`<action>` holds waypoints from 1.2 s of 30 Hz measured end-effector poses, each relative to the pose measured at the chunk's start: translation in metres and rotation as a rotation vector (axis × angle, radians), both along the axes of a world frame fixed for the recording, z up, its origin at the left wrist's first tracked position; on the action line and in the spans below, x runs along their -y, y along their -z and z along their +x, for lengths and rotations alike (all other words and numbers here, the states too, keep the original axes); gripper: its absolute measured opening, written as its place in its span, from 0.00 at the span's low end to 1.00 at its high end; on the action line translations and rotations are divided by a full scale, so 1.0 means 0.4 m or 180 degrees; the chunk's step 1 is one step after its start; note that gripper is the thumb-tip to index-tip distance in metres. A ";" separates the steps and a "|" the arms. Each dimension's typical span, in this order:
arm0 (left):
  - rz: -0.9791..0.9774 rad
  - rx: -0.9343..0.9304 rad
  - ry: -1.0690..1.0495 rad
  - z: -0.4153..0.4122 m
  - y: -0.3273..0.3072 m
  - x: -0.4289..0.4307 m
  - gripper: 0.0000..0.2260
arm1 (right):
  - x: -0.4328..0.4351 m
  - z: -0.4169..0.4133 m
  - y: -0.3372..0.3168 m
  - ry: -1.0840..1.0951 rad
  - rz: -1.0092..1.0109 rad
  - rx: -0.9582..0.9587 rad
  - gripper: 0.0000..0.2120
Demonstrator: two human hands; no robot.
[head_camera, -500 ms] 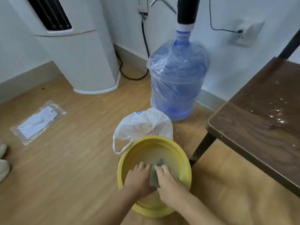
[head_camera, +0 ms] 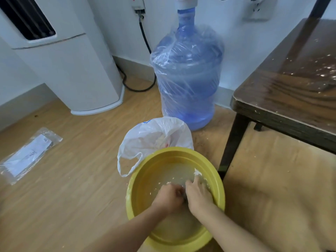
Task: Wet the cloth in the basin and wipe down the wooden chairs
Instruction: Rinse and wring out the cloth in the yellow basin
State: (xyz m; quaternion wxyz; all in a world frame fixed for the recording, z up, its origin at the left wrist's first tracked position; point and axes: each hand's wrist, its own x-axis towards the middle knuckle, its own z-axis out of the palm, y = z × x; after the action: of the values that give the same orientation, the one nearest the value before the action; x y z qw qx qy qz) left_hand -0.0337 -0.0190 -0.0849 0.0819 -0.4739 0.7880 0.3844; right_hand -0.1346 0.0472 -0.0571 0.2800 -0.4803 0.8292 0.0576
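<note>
A yellow basin [head_camera: 138,180] with cloudy water stands on the wooden floor in front of me. Both my hands are down in the water, close together. My left hand [head_camera: 168,198] is curled into a fist and my right hand [head_camera: 199,195] presses beside it. The cloth is almost hidden between and under them; only a dark sliver shows at the knuckles. White flecks float on the water. A dark wooden chair [head_camera: 283,95] stands to the right, its seat speckled with white crumbs.
A white plastic bag [head_camera: 154,137] touches the basin's far rim. Behind it stands a blue water jug [head_camera: 187,73] wrapped in film. A white air conditioner unit [head_camera: 72,70] fills the back left. A plastic packet [head_camera: 29,155] lies on the floor at left.
My hands have drawn together and closed tighter in the water, and the grey-green cloth seen between them before is now nearly covered. My head has moved closer to the basin.
</note>
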 end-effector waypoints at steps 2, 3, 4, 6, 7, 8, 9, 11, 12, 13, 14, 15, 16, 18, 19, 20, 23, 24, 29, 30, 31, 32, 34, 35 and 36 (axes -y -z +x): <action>0.0214 -0.0492 -0.0486 -0.016 -0.005 -0.003 0.07 | 0.001 -0.011 -0.005 0.0370 -0.0188 0.0134 0.17; 0.0330 -0.0704 -0.0714 -0.023 -0.011 -0.005 0.07 | 0.003 -0.016 -0.008 0.0592 -0.0309 0.0318 0.14; 0.0515 -0.0935 -0.0948 -0.028 -0.018 -0.008 0.06 | 0.005 -0.021 -0.011 0.0813 -0.0436 0.0516 0.12; 0.0931 -0.1173 -0.1418 -0.038 -0.026 -0.013 0.14 | 0.007 -0.034 -0.021 0.1115 -0.0743 0.0792 0.09; 0.1189 -0.1185 -0.1598 -0.041 -0.037 -0.017 0.18 | 0.006 -0.042 -0.022 0.1278 -0.0924 0.0971 0.10; 0.1562 -0.1210 -0.1759 -0.043 -0.046 -0.017 0.22 | 0.005 -0.049 -0.028 0.1447 -0.1140 0.1232 0.13; 0.2018 -0.1294 -0.1924 -0.044 -0.059 -0.017 0.23 | 0.004 -0.053 -0.031 0.1565 -0.1333 0.1511 0.16; 0.2706 -0.1600 -0.2240 -0.040 -0.075 -0.011 0.19 | 0.002 -0.055 -0.046 0.1639 -0.1501 0.2023 0.22; 0.2855 -0.1821 -0.2374 -0.036 -0.074 -0.006 0.17 | 0.003 -0.052 -0.052 0.1639 -0.1495 0.2220 0.24; 0.2891 -0.2024 -0.2494 -0.032 -0.072 -0.001 0.15 | 0.005 -0.048 -0.057 0.1616 -0.1476 0.2357 0.27; 0.2873 -0.2182 -0.2581 -0.028 -0.069 0.003 0.14 | 0.007 -0.043 -0.061 0.1557 -0.1452 0.2432 0.29; 0.2811 -0.2269 -0.2624 -0.024 -0.067 0.005 0.14 | 0.009 -0.038 -0.064 0.1482 -0.1417 0.2438 0.31; 0.2704 -0.2313 -0.2641 -0.021 -0.068 0.006 0.14 | 0.012 -0.036 -0.069 0.1435 -0.1386 0.2401 0.32; 0.2276 -0.2249 -0.2690 -0.017 -0.080 0.008 0.14 | 0.018 -0.037 -0.082 0.1596 -0.1457 0.2362 0.31; 0.2064 -0.2216 -0.2703 -0.015 -0.087 0.010 0.13 | 0.021 -0.038 -0.088 0.1817 -0.1551 0.2438 0.30; 0.1916 -0.2219 -0.2686 -0.013 -0.094 0.013 0.11 | 0.024 -0.040 -0.094 0.2104 -0.1590 0.2594 0.28; 0.1730 -0.2275 -0.2406 -0.008 -0.125 0.008 0.04 | 0.036 -0.041 -0.090 0.3153 -0.1288 0.3505 0.15; 0.1683 -0.2285 -0.2308 -0.008 -0.133 0.003 0.03 | 0.043 -0.041 -0.088 0.3462 -0.1006 0.3914 0.19; 0.0526 -0.1589 -0.1124 -0.005 -0.143 -0.013 0.11 | 0.051 -0.041 -0.055 0.3831 -0.0559 0.4834 0.23; 0.0204 -0.1328 -0.0753 -0.002 -0.144 -0.006 0.15 | 0.049 -0.043 -0.054 0.3912 -0.0658 0.4780 0.22; -0.0082 -0.1082 -0.0478 0.000 -0.143 0.003 0.18 | 0.048 -0.045 -0.052 0.3976 -0.0758 0.4724 0.20; -0.0312 -0.0919 -0.0365 0.000 -0.146 0.009 0.18 | 0.046 -0.046 -0.052 0.4003 -0.0822 0.4617 0.18; -0.0342 -0.0884 -0.0578 0.001 -0.151 0.010 0.15 | 0.046 -0.051 -0.052 0.4019 -0.0897 0.4464 0.15; -0.0115 -0.1049 -0.0879 0.000 -0.156 0.005 0.12 | 0.046 -0.050 -0.056 0.4020 -0.0867 0.4431 0.14; 0.0139 -0.1202 -0.1222 0.001 -0.158 -0.002 0.11 | 0.046 -0.048 -0.059 0.3991 -0.0794 0.4398 0.13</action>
State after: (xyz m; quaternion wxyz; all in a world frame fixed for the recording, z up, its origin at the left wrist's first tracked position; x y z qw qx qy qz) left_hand -0.0332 -0.0183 -0.0218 -0.1306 -0.5327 0.6765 0.4914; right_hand -0.1539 0.0287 -0.0336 0.6363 0.0995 0.5870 -0.4905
